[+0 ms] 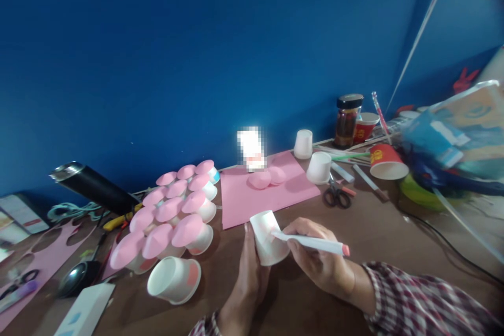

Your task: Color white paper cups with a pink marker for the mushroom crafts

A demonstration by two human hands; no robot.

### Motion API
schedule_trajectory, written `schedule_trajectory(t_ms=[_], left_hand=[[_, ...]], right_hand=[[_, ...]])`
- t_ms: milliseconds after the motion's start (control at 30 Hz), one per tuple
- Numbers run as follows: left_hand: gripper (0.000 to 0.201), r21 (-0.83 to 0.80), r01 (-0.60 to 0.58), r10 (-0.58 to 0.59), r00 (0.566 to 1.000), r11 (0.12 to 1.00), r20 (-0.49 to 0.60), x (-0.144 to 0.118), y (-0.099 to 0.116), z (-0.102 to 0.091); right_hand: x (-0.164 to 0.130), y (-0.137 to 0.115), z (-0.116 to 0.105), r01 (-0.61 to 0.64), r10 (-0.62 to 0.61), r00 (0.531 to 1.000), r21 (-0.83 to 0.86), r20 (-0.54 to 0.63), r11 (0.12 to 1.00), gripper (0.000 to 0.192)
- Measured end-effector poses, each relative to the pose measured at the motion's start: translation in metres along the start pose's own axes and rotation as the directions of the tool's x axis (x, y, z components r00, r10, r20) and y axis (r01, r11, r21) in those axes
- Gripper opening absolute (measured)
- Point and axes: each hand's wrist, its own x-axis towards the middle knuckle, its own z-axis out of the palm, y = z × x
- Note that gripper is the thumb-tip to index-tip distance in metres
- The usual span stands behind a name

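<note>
A white paper cup (264, 241), tilted with its wide rim toward me, is held in my left hand (249, 268) near the table's front. My left fingers wrap its left side and underside. In my right hand (321, 257) is a white marker pen (315, 242) with a pinkish-orange end, its tip at the cup's wall, where a faint pink patch shows. Just left of my hands lies another white paper cup (173, 278) with an orange-pink patch. Behind the held cup is a sheet of pink paper (240, 205) with pink paper discs (260, 178) on it.
Several cups with pink cone tops (169, 210) stand in rows at left, near a black bottle (94, 184). Scissors (336, 197), white cups (319, 168), a red cup (388, 161) and a lidded jar (347, 121) sit at right. A blue wall (197, 63) rises behind.
</note>
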Motion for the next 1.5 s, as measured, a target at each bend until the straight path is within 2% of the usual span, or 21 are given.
schedule_trajectory(t_ms=[133,333,500,567,700,800,967,1100,1233,1300,1400,1500], left_hand=[[0.062,0.03,0.009,-0.009,1.0,1.0,0.022,0.003,0.002,0.001],[0.053,0.031,-0.001,-0.004,0.985,1.0,0.171,0.004,0.007,0.008],[0.055,-0.02,0.011,-0.007,0.985,1.0,0.173,0.002,0.009,0.008],[0.057,-0.038,0.026,-0.019,0.985,0.999,0.172,0.002,0.01,0.009],[0.044,-0.063,0.041,-0.033,0.991,0.997,0.128,0.003,0.011,0.01],[0.043,-0.045,0.008,-0.002,0.993,0.999,0.121,0.005,0.011,0.009],[0.042,-0.041,-0.054,0.059,0.992,0.998,0.111,0.009,0.011,0.007],[0.045,-0.022,-0.102,0.103,0.988,0.995,0.118,0.011,0.008,0.002],[0.04,0.063,-0.165,0.16,0.984,0.984,0.08,0.011,0.004,-0.001],[0.039,0.125,-0.203,0.19,0.976,0.971,0.111,0.01,0.003,-0.001],[0.042,0.199,-0.253,0.206,0.951,0.947,0.229,0.007,0.005,0.002],[0.041,0.254,-0.298,0.219,0.929,0.92,0.297,0.004,0.008,0.006]], right_hand=[[-0.004,0.01,0.003,0.002,-0.003,0.997,-0.014,-0.077,1.0,0.012],[-0.007,0.016,0.008,-0.063,0.065,0.994,0.02,-0.089,0.998,0.012],[-0.006,0.008,0.007,-0.067,0.067,0.997,-0.005,-0.044,0.998,0.011],[-0.005,0.007,0.007,-0.053,0.053,0.997,0.001,-0.06,0.999,0.013],[-0.005,0.01,0.007,0.02,-0.009,0.995,0.106,-0.097,0.994,0.02],[-0.006,0.014,0.01,-0.008,0.023,0.997,0.191,-0.078,0.981,0.023],[-0.008,0.023,0.02,-0.13,0.139,0.988,0.116,-0.073,0.985,0.021],[-0.011,0.034,0.027,-0.183,0.194,0.979,0.156,-0.06,0.971,0.028],[-0.012,0.041,0.027,-0.221,0.236,0.968,0.159,-0.081,0.962,0.031],[-0.01,0.043,0.025,-0.235,0.248,0.967,0.168,-0.065,0.957,0.028],[-0.009,0.046,0.022,-0.255,0.268,0.963,0.213,-0.035,0.943,0.018],[-0.009,0.053,0.022,-0.277,0.312,0.947,0.297,-0.074,0.914,0.016]])
